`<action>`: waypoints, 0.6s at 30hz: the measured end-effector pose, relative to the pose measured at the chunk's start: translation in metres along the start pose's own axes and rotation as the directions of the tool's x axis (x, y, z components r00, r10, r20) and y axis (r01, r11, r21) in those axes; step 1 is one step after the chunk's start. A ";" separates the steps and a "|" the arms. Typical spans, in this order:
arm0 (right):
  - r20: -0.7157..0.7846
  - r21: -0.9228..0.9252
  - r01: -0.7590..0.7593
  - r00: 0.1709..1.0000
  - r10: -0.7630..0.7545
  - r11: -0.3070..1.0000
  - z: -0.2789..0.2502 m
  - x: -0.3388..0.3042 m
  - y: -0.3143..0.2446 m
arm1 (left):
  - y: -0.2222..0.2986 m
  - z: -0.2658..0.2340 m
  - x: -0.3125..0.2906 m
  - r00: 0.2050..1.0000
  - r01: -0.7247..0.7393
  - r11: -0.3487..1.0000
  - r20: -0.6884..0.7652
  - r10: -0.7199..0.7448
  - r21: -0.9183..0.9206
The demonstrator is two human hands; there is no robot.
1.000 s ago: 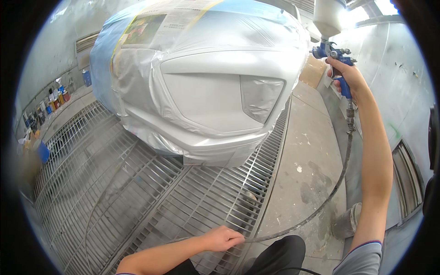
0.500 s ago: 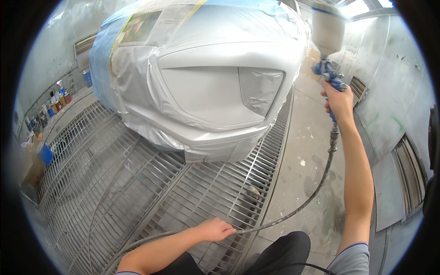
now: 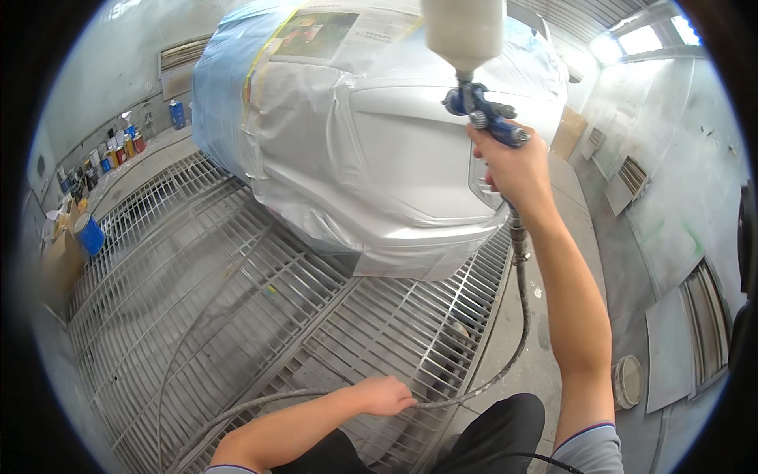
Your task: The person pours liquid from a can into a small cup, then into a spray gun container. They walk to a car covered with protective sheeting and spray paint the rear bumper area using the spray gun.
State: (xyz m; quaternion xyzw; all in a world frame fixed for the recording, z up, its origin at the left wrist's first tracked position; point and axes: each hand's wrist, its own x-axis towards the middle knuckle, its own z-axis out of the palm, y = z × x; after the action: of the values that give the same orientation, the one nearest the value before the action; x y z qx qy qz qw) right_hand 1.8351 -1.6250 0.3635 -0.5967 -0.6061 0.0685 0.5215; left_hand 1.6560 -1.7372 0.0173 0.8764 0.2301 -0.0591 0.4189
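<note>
My right hand [image 3: 513, 170] is wrapped round the handle of a blue spray gun [image 3: 483, 110], raised before the car. On top of the gun sits a whitish paint cup [image 3: 466, 35]. From its base an air hose [image 3: 524, 296] curves down to my left hand [image 3: 385, 395], whose closed fingers grip it low in front of me. Beyond the gun stands the car's silver-white bumper [image 3: 418, 170], framed by plastic film [image 3: 296, 150], newspaper and blue covering [image 3: 217, 99]. The gun partly hides the bumper's right side.
Metal floor grating [image 3: 213, 316] lies under and before the car. Several cans [image 3: 122, 150] and a blue tin [image 3: 89, 235] line the left side. A bucket [image 3: 628, 382] stands at right, near a panel [image 3: 671, 347] leaning on the wall. The hose trails across the grating.
My right hand has carried the spray gun leftward, from beside the car to in front of the bumper's right part. The view has shifted slightly. My left hand still holds the hose.
</note>
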 end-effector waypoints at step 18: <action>0.241 0.270 -0.113 0.969 0.047 0.956 0.059 -0.029 0.043 | 0.004 -0.002 -0.010 0.996 0.090 0.995 0.009 -0.090 0.042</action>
State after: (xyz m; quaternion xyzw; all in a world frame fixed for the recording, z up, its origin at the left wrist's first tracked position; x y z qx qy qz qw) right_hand 1.8137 -1.6045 0.2910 -0.5284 -0.6220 0.2444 0.5236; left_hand 1.6486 -1.7415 0.0247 0.8735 0.2657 -0.0875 0.3985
